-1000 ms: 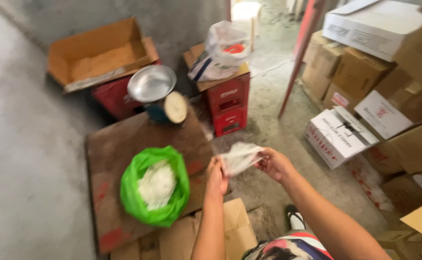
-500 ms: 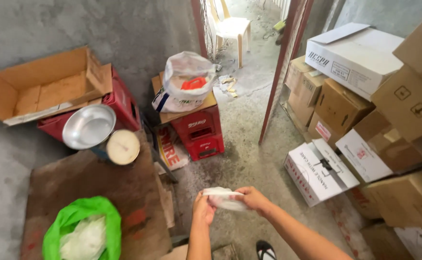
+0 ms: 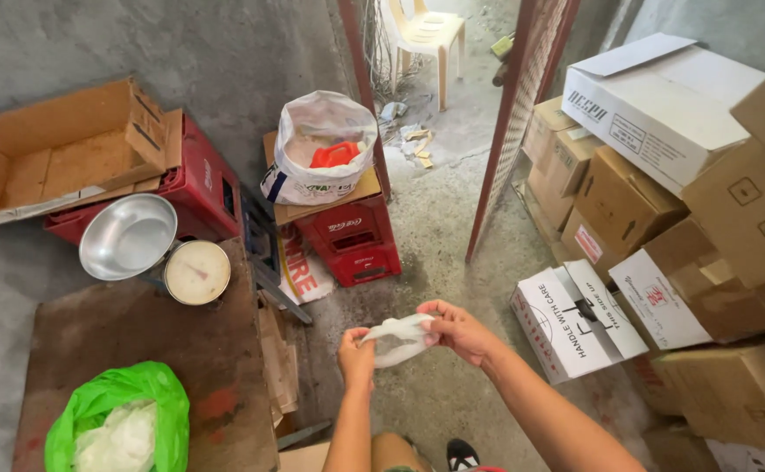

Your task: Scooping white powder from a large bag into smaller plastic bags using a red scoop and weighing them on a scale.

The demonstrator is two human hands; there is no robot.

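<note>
My left hand (image 3: 357,354) and my right hand (image 3: 457,330) both grip a small clear plastic bag with white contents (image 3: 399,337), held between them over the concrete floor. The left pinches its left end, the right its right end. Down at the lower left, a green plastic bag (image 3: 118,418) holding white material lies open on a brown board (image 3: 146,350).
A dial scale with a metal pan (image 3: 129,236) stands by red crates (image 3: 356,245). A white sack with a red scoop (image 3: 321,157) sits on one crate. An open cardboard box (image 3: 59,153) lies left. Stacked cartons (image 3: 662,218) fill the right. A doorway with a plastic chair (image 3: 426,35) lies ahead.
The view has risen and swung toward the doorway. My hands have moved away from the green bag to the right, still holding the small bag between them.
</note>
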